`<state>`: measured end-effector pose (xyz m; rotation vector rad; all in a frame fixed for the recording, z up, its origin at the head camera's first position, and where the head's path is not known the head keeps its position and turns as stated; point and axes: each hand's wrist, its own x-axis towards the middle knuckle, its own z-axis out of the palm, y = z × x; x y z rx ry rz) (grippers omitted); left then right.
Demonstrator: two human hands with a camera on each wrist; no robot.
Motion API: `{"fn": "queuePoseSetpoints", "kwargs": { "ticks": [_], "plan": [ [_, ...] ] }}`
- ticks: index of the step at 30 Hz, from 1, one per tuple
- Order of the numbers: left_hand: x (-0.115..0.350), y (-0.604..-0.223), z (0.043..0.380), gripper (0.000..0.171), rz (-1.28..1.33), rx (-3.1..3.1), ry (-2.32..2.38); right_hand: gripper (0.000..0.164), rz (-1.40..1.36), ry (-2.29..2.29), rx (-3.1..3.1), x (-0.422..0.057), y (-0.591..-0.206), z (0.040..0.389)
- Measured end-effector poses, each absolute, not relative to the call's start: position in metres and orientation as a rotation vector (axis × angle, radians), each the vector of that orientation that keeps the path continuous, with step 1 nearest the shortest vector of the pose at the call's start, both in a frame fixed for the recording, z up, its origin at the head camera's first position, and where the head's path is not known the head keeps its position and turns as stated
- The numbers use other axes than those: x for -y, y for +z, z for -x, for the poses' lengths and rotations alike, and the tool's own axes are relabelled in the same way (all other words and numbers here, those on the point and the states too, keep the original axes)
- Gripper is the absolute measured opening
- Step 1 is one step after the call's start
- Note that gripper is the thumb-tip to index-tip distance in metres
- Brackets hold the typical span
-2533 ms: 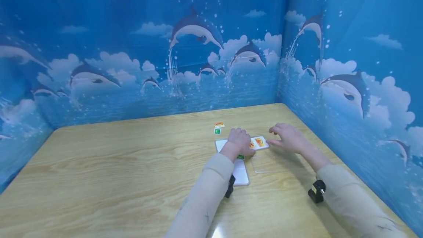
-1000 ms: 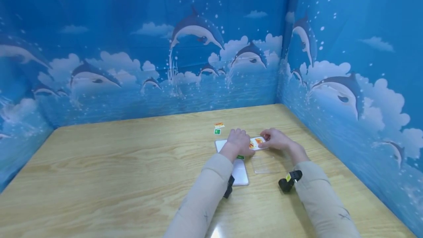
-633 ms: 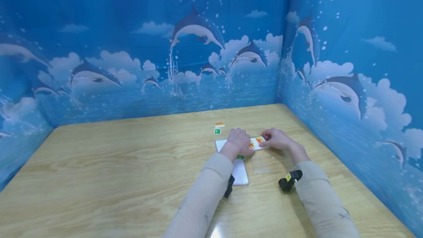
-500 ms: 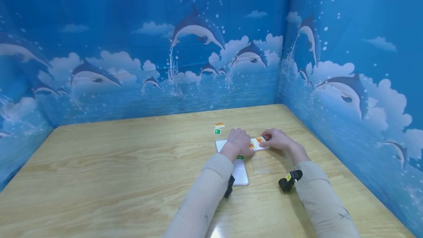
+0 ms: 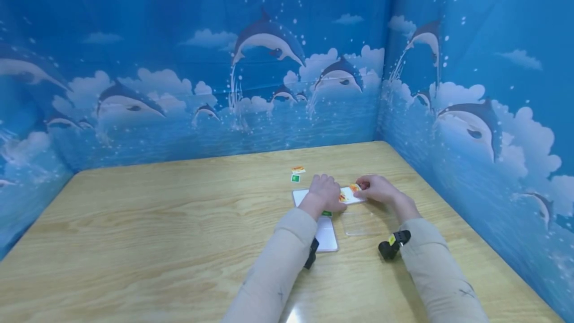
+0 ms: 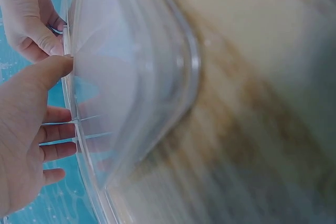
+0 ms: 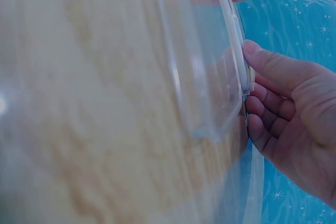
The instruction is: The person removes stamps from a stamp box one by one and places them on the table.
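My left hand rests on a flat white plastic case, fingertips touching its clear edge in the left wrist view. Just to its right lies a white slab with orange-patterned small cards on it. At the slab's right end, my right hand pinches a small orange-patterned card between thumb and fingers; the fingers are partly hidden. Under the left wrist shows a green piece. The cards are edge-on in both wrist views, so their faces cannot be made out there.
A clear plastic cover lies nearer me, below the slab. Farther back on the wooden table are an orange-and-white card and a small green card. A blue dolphin curtain borders the table.
The right hand has come in from the right to the slab and taken hold of the orange-patterned card, which has shifted slightly away from me. The left hand has stayed put.
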<state>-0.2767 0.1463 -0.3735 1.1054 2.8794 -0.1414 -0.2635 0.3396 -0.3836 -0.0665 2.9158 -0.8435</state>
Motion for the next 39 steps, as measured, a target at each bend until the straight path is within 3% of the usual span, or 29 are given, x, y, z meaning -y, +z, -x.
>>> {"fn": "queuePoseSetpoints", "kwargs": {
  "ticks": [7,17,39],
  "plan": [
    [-0.146,-0.373,0.277,0.051,-1.114,-2.878,-0.135,0.041,0.071,-0.868,-2.943,-0.338,-0.382,0.262],
    [-0.148,-0.372,0.278,0.051,-1.107,-2.874,-0.136,0.007,0.162,-0.816,-3.059,-0.340,-0.381,0.261],
    [-0.146,-0.369,0.276,0.051,-1.099,-2.879,-0.133,0.012,0.228,-0.923,-2.947,-0.356,-0.373,0.253]
  ]
}}
